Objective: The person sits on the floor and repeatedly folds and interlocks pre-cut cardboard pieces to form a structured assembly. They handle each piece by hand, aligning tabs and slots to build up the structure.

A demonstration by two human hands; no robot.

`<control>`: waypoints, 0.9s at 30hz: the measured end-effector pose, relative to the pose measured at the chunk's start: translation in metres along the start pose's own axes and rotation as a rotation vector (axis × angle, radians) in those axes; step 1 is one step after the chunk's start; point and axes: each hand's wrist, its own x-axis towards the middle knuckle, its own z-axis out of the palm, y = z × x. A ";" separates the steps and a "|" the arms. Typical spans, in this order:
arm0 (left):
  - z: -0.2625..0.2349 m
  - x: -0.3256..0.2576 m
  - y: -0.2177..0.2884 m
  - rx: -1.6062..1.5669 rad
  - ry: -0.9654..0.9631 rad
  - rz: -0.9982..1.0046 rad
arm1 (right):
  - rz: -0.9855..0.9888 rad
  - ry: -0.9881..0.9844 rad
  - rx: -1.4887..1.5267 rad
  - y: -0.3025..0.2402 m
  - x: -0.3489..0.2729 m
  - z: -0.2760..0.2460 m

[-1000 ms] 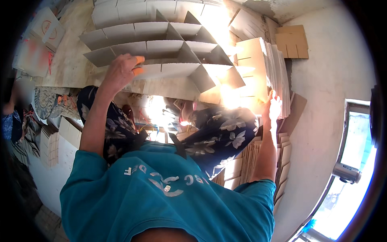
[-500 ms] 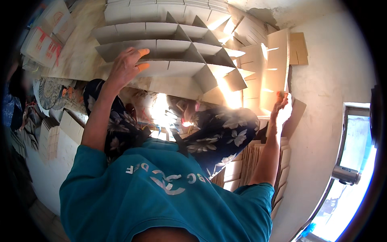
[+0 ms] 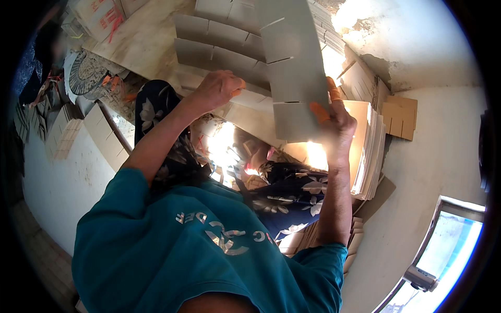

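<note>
My right hand (image 3: 339, 120), with orange finger covers, grips a grey cardboard divider strip (image 3: 295, 62) near its lower right edge. The strip stands raised and nearly upright, with short slots cut in from its left side. Behind it sits a grid of slotted cardboard strips (image 3: 219, 34) on the wooden board, its right part hidden by the held piece. My left hand (image 3: 216, 89) is closed at the grid's nearest strip, an orange-covered fingertip showing. What lies between its fingers is hidden.
A stack of cardboard strips (image 3: 368, 151) stands by my right arm, along the wall (image 3: 433, 141). More cardboard leans at the far right. Printed cartons (image 3: 96, 18) stand on the board (image 3: 151, 39) at far left. Another person (image 3: 34, 68) sits at the left edge.
My right hand has brought a cardboard strip from the stack at the right to in front of the grid. My left hand's fingers have curled closed. The view has shifted.
</note>
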 end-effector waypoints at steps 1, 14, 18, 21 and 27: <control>0.002 -0.001 -0.002 -0.001 0.017 0.009 | 0.138 -0.002 0.217 -0.001 0.004 0.007; 0.003 0.001 -0.003 -0.041 0.077 -0.003 | -0.130 -0.141 -0.369 0.012 0.027 0.025; 0.004 0.002 -0.004 -0.046 0.082 -0.014 | -0.115 -0.138 -0.307 0.006 0.030 0.030; 0.004 0.004 -0.005 -0.039 0.070 0.003 | -0.107 -0.161 -0.338 0.014 0.033 0.030; 0.005 0.008 -0.007 -0.070 0.065 -0.015 | -0.202 -0.157 -0.247 0.013 0.039 0.035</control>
